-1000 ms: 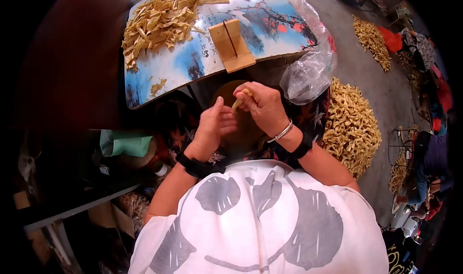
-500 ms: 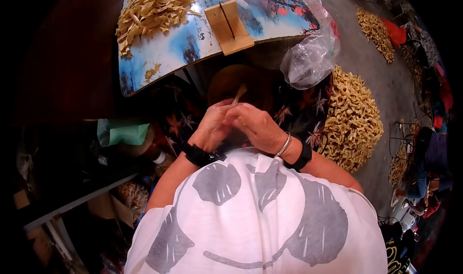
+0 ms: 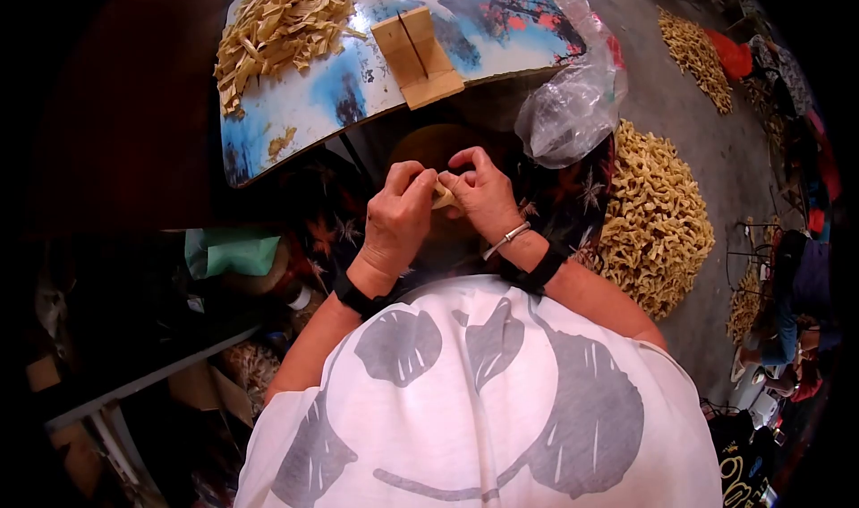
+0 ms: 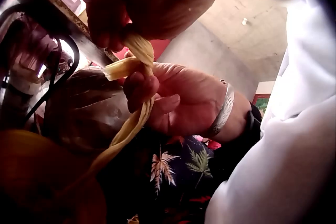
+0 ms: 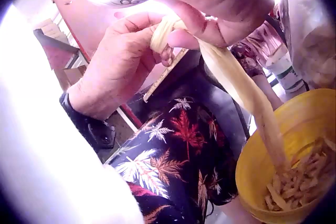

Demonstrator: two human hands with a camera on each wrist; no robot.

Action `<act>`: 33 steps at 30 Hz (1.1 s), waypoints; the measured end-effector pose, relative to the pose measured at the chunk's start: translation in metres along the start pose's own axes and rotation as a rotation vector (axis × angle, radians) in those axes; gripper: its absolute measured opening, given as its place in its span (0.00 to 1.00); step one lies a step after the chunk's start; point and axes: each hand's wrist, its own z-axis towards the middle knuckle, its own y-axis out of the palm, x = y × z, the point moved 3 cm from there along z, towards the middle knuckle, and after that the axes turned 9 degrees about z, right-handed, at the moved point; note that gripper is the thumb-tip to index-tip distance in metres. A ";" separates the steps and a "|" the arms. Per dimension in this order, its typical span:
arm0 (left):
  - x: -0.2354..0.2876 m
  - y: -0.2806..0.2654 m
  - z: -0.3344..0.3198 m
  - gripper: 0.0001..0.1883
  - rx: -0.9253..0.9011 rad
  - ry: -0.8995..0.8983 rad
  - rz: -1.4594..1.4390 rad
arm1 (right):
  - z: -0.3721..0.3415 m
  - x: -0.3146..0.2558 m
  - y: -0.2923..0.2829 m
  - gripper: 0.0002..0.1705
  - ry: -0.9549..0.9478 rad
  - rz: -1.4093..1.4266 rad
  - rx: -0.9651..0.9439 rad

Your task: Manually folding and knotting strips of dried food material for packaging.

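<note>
- Pale yellow strip point(image 5: 239, 82), supple and fibrous, pleated lengthwise: it is looped at the fingers of both hands below the table's near edge, its long flat tail hanging over the bucket.
- Left hand point(image 3: 400, 217): fingertips bent in, pinching the strip's loop.
- Right hand point(image 3: 488, 199): thumb and finger grip the strip beside the loop; an engraved silvery bracelet point(image 4: 224, 109) rings the wrist.
- Yellow bucket point(image 5: 249, 171): smooth, round-rimmed, with short, rough pale pieces inside; whether the tail touches them I cannot tell.
- Dark cloth point(image 5: 184, 134) beneath the hands, printed with jagged red, white and tan leaves.
- Table point(image 3: 313, 97), glossy, painted blue and white. Brittle-looking flat strips point(image 3: 291, 25) heap along its left edge; an angled wooden bracket point(image 3: 416, 56), slotted, stands at the near edge; a crinkled clear plastic bag point(image 3: 573, 119) droops over the right edge.
- Knobbly tan pieces point(image 3: 658, 222) mound on the grey floor, beyond the right edge.
</note>
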 end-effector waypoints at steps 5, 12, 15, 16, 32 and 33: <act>-0.004 0.001 0.000 0.10 -0.059 -0.113 0.011 | -0.011 -0.017 0.006 0.13 -0.001 -0.003 -0.182; -0.009 0.007 -0.002 0.13 -0.056 -0.100 -0.182 | -0.013 -0.004 0.004 0.14 0.335 0.482 -0.304; -0.012 0.012 -0.001 0.10 -0.016 -0.115 -0.196 | -0.013 -0.009 0.005 0.14 0.400 0.704 -0.428; -0.013 0.010 -0.002 0.09 -0.010 -0.190 -0.216 | -0.012 -0.010 0.004 0.14 0.371 0.643 -0.376; -0.053 0.001 -0.007 0.07 -0.052 -0.705 -0.945 | -0.035 -0.052 0.007 0.05 -0.453 -0.490 -0.183; -0.052 0.005 -0.009 0.09 -0.060 -0.826 -1.196 | -0.033 -0.050 0.007 0.05 -0.486 -0.519 -0.133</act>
